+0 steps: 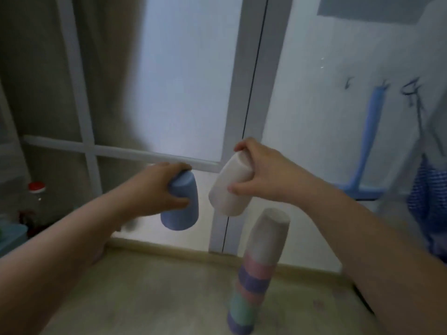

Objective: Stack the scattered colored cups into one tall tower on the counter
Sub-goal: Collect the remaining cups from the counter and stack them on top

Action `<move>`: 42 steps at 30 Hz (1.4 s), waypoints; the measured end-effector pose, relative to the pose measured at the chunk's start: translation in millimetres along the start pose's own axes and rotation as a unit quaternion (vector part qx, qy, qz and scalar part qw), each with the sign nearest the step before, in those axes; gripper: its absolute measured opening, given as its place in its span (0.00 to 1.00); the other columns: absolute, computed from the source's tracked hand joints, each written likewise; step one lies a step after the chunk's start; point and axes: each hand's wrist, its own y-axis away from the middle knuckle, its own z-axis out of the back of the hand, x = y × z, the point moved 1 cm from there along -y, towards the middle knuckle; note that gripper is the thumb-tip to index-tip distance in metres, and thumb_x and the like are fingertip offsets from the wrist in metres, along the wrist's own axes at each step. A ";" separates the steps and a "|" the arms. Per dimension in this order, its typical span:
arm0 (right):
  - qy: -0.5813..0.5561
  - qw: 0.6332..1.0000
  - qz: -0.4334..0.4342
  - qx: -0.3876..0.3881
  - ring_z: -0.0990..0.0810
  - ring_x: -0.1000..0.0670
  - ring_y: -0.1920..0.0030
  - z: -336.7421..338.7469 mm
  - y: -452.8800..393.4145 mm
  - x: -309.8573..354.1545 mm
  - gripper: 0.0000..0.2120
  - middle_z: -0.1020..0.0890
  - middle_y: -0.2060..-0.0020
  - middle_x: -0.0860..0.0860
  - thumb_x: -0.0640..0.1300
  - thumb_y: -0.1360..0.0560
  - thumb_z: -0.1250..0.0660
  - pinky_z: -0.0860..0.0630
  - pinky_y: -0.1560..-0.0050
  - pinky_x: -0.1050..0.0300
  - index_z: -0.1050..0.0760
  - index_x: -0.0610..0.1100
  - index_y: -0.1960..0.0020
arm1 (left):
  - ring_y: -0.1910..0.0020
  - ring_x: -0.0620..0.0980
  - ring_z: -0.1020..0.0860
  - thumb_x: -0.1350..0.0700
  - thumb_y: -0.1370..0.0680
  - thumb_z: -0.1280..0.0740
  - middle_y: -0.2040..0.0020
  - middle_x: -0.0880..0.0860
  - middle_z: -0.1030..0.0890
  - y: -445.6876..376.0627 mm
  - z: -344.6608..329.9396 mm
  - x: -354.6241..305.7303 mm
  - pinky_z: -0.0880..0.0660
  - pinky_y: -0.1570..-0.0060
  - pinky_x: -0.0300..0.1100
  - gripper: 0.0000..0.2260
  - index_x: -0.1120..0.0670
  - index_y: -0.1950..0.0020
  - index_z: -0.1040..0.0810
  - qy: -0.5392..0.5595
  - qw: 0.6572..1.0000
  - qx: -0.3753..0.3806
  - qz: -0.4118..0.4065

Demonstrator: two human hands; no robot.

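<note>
A tower of nested upside-down cups (256,276) stands on the beige counter (145,293), with a white cup on top and pink, purple, green and blue bands below. My right hand (263,172) grips a white cup (229,187), mouth down and tilted, just above and left of the tower's top. My left hand (157,187) holds a blue cup (183,209) upside down in the air, further left at about the same height. The two held cups are apart from each other and from the tower.
A frosted window with a white frame (244,117) rises right behind the counter. A blue scraper (365,146) and a blue checked cloth (425,189) hang at the right. A red-capped bottle (36,197) and a teal container (12,235) sit at the left.
</note>
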 end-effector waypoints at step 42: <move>0.008 0.986 -0.146 0.078 0.27 0.54 0.41 23.3 75.4 -124.2 0.42 0.30 0.34 0.55 0.56 0.34 0.26 0.27 0.44 0.57 0.45 0.55 0.28 | 0.47 0.49 0.28 0.49 0.28 0.31 0.36 0.54 0.28 -60.4 -76.8 -145.0 0.27 0.49 0.41 0.28 0.48 0.31 0.39 0.045 0.990 0.063 -0.119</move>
